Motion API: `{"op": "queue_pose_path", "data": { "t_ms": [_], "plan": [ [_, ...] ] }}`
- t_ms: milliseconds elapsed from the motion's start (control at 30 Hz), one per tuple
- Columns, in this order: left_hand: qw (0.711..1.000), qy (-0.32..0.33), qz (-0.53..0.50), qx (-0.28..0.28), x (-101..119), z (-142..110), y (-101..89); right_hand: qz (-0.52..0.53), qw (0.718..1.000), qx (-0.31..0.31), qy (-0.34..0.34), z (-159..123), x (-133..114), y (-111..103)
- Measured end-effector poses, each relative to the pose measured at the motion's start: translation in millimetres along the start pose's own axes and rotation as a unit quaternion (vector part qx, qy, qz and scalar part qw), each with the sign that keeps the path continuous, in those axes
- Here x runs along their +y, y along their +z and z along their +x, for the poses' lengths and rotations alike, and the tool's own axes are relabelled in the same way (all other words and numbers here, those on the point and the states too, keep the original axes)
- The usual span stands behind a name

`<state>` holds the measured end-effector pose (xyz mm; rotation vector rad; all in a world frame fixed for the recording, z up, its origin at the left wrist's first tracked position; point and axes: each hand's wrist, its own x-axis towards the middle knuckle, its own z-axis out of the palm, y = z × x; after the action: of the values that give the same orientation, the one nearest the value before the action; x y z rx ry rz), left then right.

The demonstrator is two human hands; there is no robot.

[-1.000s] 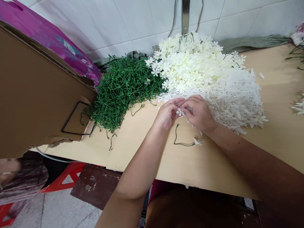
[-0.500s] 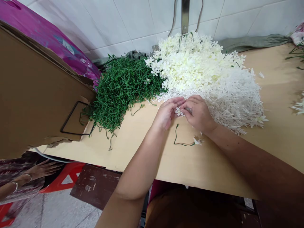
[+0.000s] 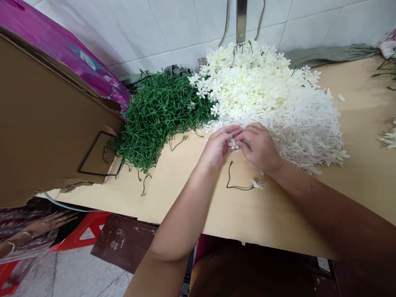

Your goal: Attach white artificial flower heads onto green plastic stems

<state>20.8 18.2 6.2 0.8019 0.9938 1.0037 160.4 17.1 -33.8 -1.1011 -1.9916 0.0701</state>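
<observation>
Both my hands meet over the table, just in front of the white heap. A small white artificial flower [image 3: 233, 143] is pinched between them, facing up. My left hand [image 3: 218, 147] is curled with its thumb at the flower, and my right hand [image 3: 258, 144] pinches close by; its fingertips are partly hidden. Below them a green stem [image 3: 239, 188] with a white tuft at one end lies bent on the table. Behind my hands rise a pile of white flower heads [image 3: 247, 82] and a pile of thin white stamens [image 3: 309, 128]. Green stems [image 3: 167, 107] are heaped to the left.
A cardboard box [image 3: 46, 123] stands on the left, with a purple bag [image 3: 71, 45] behind it and a black wire frame [image 3: 89, 154] at its foot. A tiled wall [image 3: 182, 24] backs the table [image 3: 185, 194]. Another person's hand [image 3: 49, 222] shows at lower left.
My hands stay in place, with the flower shifting very slightly left between the fingers. At lower left, the other person's hand has come further into view and rests palm down.
</observation>
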Motion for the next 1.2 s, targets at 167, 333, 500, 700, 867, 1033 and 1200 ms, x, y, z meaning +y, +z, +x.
{"op": "queue_pose_path", "data": {
  "t_ms": [167,333,500,700,867,1033,1200],
  "plan": [
    [1.000,0.006,0.025,-0.008,-2.5,0.3,-0.2,-0.033,0.999,-0.031,-0.013,-0.7,-4.5,-0.2],
    [0.998,0.031,0.046,-0.013,-2.1,-3.6,2.1,-0.024,0.999,-0.031,-0.015,-1.2,-4.6,2.4],
    [0.995,0.065,0.051,-0.046,-0.4,-7.7,2.7,0.023,0.999,0.020,0.037,-0.9,-3.1,1.1],
    [0.989,0.107,0.064,-0.076,0.8,-11.9,3.5,0.116,0.984,0.014,0.137,1.5,-8.9,-4.4],
    [0.977,0.160,0.095,-0.106,0.1,-15.7,5.3,0.270,0.937,-0.032,0.219,5.3,-11.1,-7.3],
    [0.967,0.196,0.098,-0.127,2.5,-21.2,8.2,0.440,0.853,-0.053,0.275,9.8,-7.4,-5.8],
    [0.975,0.199,0.096,-0.038,3.6,-20.0,9.2,0.537,0.772,-0.020,0.339,12.6,-5.7,-9.2]
  ]
}}
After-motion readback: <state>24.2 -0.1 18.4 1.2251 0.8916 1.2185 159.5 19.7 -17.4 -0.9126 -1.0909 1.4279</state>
